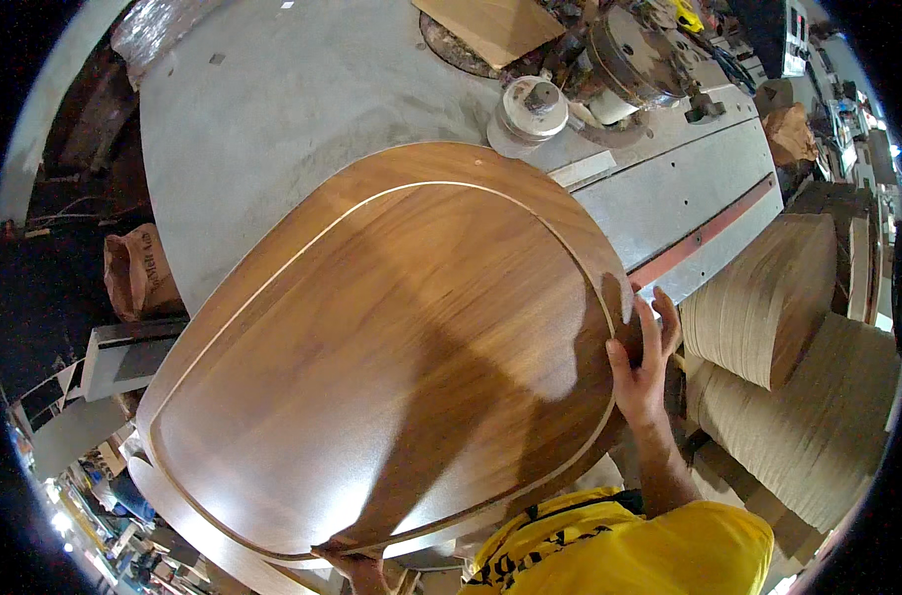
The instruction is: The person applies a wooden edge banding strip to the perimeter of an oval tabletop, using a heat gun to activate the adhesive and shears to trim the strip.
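Nearest me, the left hand (358, 567) has a digit hooked over the wooden panel's (371, 357) near rim; most of it is hidden, so I can't tell how firmly it grips. If that grip is loose, the rim could dip, since the panel seems to overhang the worktop's (262, 139) near edge and I see no support there. The right hand (641, 377) is unclenched, thumb on the panel's face, fingers spread past its right rim; with so little wrap, a sudden kick could twist the panel free. The panel lies flat across the worktop's middle, covering its near edge. Next risk: its far rim is right by the pale round drum (530, 117), toward the worktop's far edge. Can't tell if they touch or if the drum spins; if it does, an uneven push could gouge the rim. Writing, near to far: black lettering on the yellow shirt (639, 545), broken up by folds; dark print on the brown paper bag (138, 273) off the worktop's left edge. I make out no label on the panel.
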